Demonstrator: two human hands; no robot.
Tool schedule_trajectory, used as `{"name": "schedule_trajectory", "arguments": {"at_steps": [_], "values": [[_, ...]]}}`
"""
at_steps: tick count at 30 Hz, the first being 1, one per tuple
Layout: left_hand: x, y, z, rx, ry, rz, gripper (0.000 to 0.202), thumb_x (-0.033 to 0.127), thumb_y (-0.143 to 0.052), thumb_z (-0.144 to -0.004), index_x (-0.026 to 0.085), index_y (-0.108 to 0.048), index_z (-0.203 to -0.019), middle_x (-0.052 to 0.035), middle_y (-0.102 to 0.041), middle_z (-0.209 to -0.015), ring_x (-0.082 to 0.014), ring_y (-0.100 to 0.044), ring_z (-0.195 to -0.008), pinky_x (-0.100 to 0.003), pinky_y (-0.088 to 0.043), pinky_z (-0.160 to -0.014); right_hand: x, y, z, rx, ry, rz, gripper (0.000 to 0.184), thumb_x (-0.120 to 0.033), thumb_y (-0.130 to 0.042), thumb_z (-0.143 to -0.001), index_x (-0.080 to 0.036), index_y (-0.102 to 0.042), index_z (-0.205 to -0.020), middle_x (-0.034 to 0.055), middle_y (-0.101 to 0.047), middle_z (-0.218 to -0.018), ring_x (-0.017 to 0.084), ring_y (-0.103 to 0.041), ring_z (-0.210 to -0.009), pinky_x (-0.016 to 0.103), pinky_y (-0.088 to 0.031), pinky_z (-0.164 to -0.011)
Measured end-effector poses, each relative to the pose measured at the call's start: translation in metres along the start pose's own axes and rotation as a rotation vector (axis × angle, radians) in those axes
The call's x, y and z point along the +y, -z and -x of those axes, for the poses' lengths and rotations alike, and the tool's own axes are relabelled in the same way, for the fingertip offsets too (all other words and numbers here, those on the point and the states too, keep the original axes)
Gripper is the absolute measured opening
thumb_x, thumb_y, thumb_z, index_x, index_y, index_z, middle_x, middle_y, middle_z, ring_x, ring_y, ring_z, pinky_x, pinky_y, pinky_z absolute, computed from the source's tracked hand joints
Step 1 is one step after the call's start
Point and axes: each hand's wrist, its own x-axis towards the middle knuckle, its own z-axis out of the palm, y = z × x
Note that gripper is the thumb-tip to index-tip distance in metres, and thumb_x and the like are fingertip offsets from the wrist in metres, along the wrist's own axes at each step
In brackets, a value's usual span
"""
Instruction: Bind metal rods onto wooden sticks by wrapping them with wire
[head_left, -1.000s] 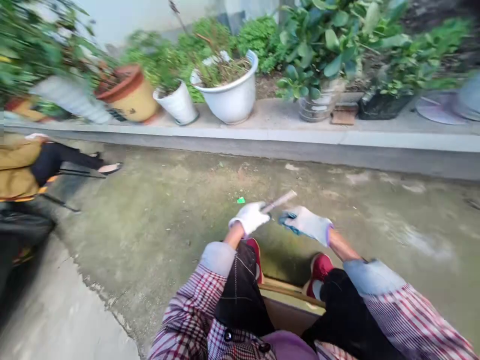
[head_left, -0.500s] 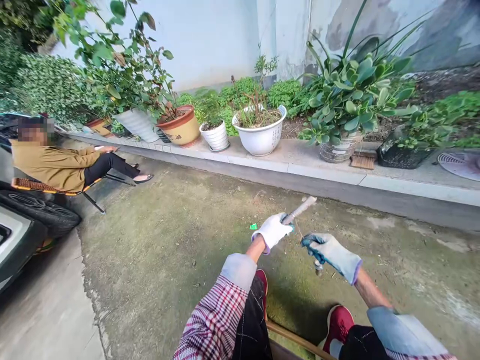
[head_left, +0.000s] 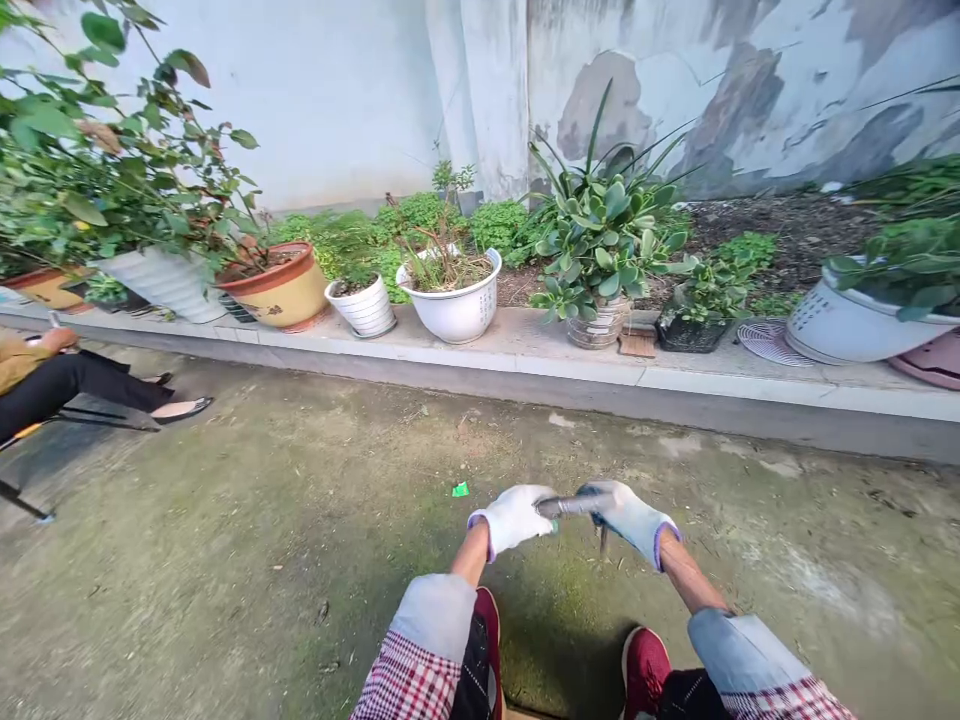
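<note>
My left hand [head_left: 517, 517], in a white glove with a dark palm side, is closed around a short greyish rod [head_left: 568, 505] with what looks like thin wire around it. The rod lies almost level between my hands. At its other end my right hand [head_left: 628, 518], gloved the same way, has its fingers curled and touching or overlapping the rod. A narrow dark piece [head_left: 604, 541] sticks out below the right fingers; its kind is blurred and mostly hidden by the glove.
A green scrap [head_left: 460, 489] lies on the mossy concrete ground. Ahead runs a low tiled ledge [head_left: 465, 358] with several potted plants, including a white bowl pot [head_left: 459, 310]. A seated person's legs [head_left: 97, 385] show at the left. My red shoes [head_left: 646, 665] are below.
My view has swung right. The rod has turned from slanting up and away to nearly level, and my right hand has come to its far end. A thin strand between the hands no longer shows.
</note>
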Motion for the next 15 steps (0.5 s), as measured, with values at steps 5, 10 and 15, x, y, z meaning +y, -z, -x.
{"name": "schedule_trajectory", "arguments": {"at_steps": [5, 10, 15], "values": [[0.001, 0.008, -0.002, 0.141, 0.19, 0.23, 0.03, 0.03, -0.057, -0.093, 0.019, -0.061, -0.12, -0.0051, -0.069, -0.105, -0.0167, -0.064, -0.087, -0.026, -0.049, -0.073, -0.014, -0.022, 0.015, -0.102, 0.011, -0.122, 0.023, -0.019, -0.05, -0.084, -0.02, -0.071, -0.093, -0.0026, -0.058, -0.064, 0.01, -0.052, -0.051, 0.019, -0.041, -0.046], [0.01, 0.009, 0.007, 0.048, 0.237, 0.198, 0.026, 0.037, -0.062, -0.097, 0.025, -0.065, -0.12, -0.0089, -0.063, -0.125, -0.0215, -0.063, -0.108, -0.037, -0.055, -0.089, -0.007, -0.02, 0.02, -0.144, 0.049, -0.107, 0.012, -0.02, -0.059, -0.078, -0.019, -0.071, -0.079, -0.0025, -0.061, -0.062, 0.01, -0.053, -0.054, 0.018, -0.04, -0.047], [0.019, 0.012, 0.017, -0.026, 0.17, 0.22, 0.032, 0.037, -0.061, -0.097, 0.022, -0.063, -0.125, -0.0103, -0.06, -0.131, -0.0231, -0.062, -0.11, -0.041, -0.056, -0.092, 0.01, 0.001, 0.011, -0.045, 0.016, -0.069, 0.014, -0.02, -0.058, -0.076, -0.018, -0.073, -0.079, -0.0026, -0.06, -0.06, 0.011, -0.052, -0.054, 0.02, -0.04, -0.05]]}}
